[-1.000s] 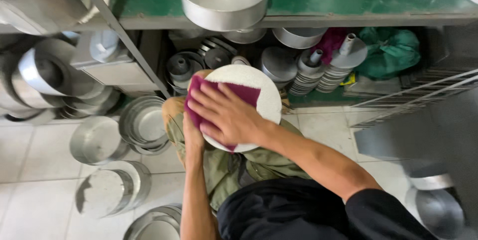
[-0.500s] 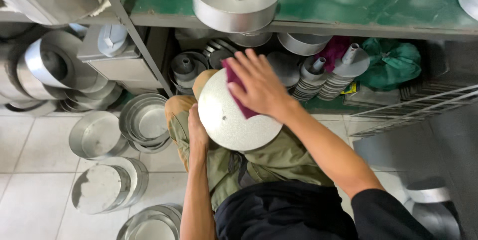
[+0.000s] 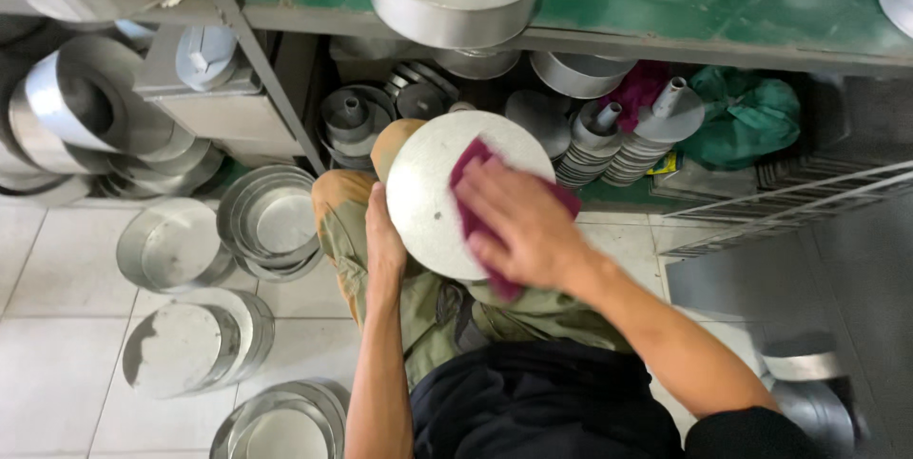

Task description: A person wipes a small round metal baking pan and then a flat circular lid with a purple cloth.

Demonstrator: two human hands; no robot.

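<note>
Disc, round, pale and metal, sits tilted over our lap, above the olive trousers, in front of the low shelf. Our left hand curls around its left rim from behind and bears its weight. Our right hand lies flat on its face, fingers spread, pressing a magenta cloth against it; the cloth is pinned under the palm rather than gripped.

We judge the main risk to be a slip: only one hand grips the disc, at a single edge, so a hard push from the cloth hand could twist it free and send it onto the tiled floor or into the pans stacked just beside our knee. The thin rim could also bite the holding fingers if it turns. The cloth might bunch and slide off.

Its face looks matte, off-white and slightly mottled, with a tiny dark mark near the middle. Its edge looks clean and even where we can see it.
</note>
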